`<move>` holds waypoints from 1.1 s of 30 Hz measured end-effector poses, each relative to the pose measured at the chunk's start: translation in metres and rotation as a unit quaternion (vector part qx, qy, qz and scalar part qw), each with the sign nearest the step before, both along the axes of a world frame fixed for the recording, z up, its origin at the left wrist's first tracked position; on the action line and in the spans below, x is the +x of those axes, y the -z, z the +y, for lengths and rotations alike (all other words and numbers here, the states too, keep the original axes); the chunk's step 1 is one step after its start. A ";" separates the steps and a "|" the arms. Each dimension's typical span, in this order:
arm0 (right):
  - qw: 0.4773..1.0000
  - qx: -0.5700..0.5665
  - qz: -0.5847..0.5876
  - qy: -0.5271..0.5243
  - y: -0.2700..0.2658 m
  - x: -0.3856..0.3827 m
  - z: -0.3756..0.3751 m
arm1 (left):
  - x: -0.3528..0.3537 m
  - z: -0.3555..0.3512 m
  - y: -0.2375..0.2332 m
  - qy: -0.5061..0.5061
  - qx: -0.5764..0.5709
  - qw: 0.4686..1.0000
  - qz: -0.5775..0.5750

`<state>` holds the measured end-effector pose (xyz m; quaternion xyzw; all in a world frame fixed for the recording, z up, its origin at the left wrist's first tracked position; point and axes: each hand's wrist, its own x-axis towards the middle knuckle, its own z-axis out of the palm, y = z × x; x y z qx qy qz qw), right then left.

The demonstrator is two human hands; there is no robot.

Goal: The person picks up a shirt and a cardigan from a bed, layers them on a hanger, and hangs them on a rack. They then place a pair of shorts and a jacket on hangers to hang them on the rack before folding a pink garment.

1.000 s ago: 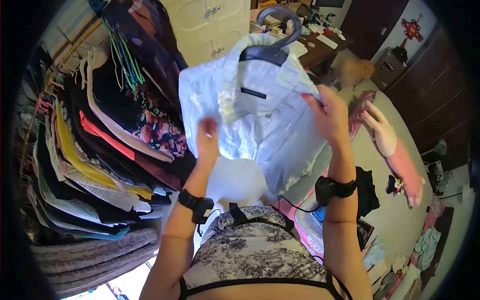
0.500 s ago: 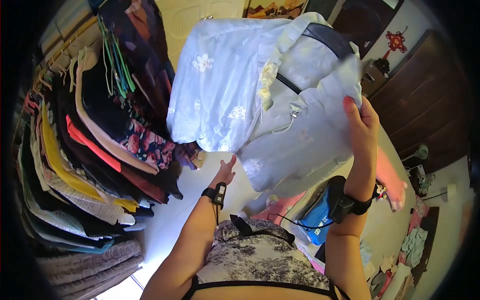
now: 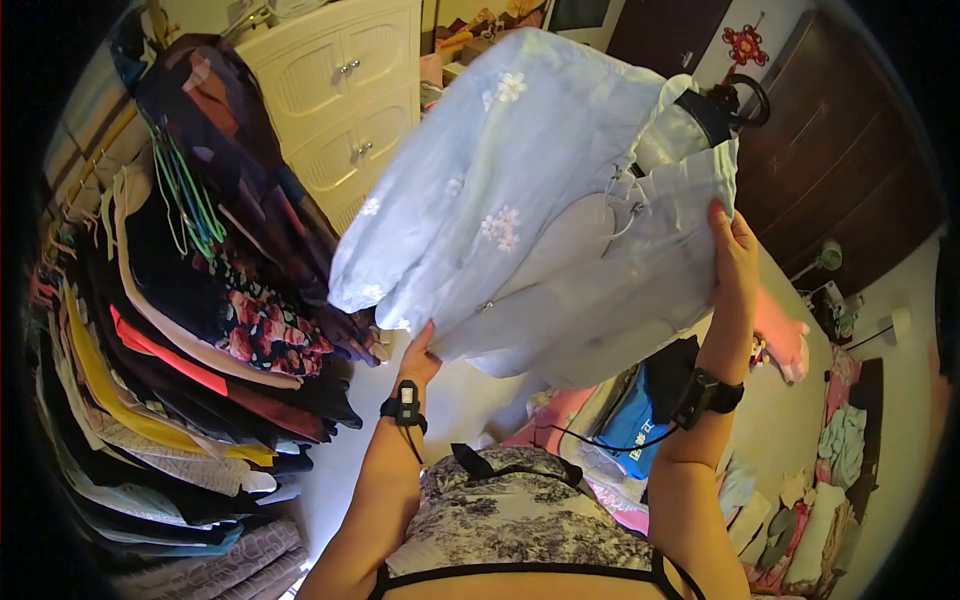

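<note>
A sheer pale-blue jacket [image 3: 560, 190] with white embroidered flowers and a drawstring is stretched out in front of me. Inside its neck sits a black hanger [image 3: 712, 115], its curved hook sticking out at the upper right. My left hand [image 3: 418, 358] pinches the jacket's lower edge, thumb on top. On the other side, my right hand [image 3: 735, 245] grips the fabric below the collar, fingers partly hidden behind the cloth. Each wrist wears a black strap with a small device.
At left, a rail carries many hanging clothes [image 3: 190, 330]. A cream cabinet [image 3: 335, 85] stands behind. Folded clothes and a blue packet [image 3: 632, 425] lie on the bed below my right arm. Dark wardrobe doors [image 3: 830, 150] are at right, a red knot ornament [image 3: 745, 45] beside them.
My left hand has moved from beside the jacket's lower edge to hold it. The jacket is spread flatter and tilted, and the hanger hook has come into view. My right hand keeps its grip.
</note>
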<state>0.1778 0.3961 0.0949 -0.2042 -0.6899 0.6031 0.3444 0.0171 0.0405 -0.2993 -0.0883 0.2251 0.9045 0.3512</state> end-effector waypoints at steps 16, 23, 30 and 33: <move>0.954 -0.057 -0.272 0.115 0.298 -0.012 0.083 | 0.019 -0.104 -0.186 -0.054 -0.140 0.980 0.132; 0.894 0.040 -0.441 0.072 0.403 -0.012 -0.003 | 0.041 -0.055 -0.266 -0.012 -0.119 0.969 0.215; 0.857 0.060 -0.508 -0.060 0.473 0.004 -0.082 | 0.050 -0.009 -0.281 0.035 -0.126 0.978 0.163; 0.888 0.031 -0.432 -0.153 0.427 -0.006 -0.091 | 0.053 -0.003 -0.279 0.039 -0.158 0.975 0.151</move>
